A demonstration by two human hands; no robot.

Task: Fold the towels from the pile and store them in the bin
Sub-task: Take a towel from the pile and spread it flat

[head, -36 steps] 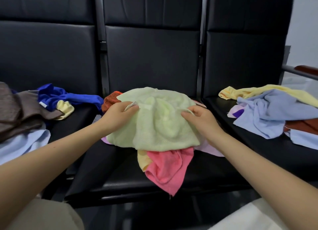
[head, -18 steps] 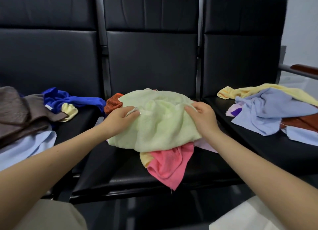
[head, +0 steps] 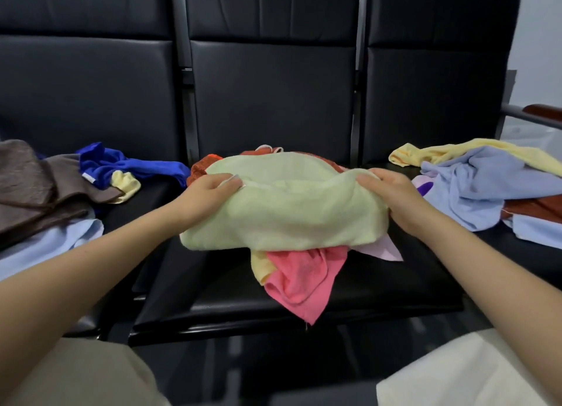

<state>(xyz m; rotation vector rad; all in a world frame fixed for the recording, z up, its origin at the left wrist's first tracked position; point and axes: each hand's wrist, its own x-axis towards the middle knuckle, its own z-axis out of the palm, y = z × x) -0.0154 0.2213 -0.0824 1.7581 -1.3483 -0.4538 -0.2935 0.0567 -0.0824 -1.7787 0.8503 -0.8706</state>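
Both hands grasp the pale green towel (head: 286,205), which sits on top of the pile on the middle seat (head: 213,284): left hand (head: 209,193) pinching its left edge, right hand (head: 392,193) clenched on its right edge. Lifting it could drag the pink towel (head: 301,281) beneath, already hanging over the seat's front lip, onto the floor; no bin is visible

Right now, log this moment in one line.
step: picking up | left hand: grips green towel | right hand: grips green towel | pink towel: underneath
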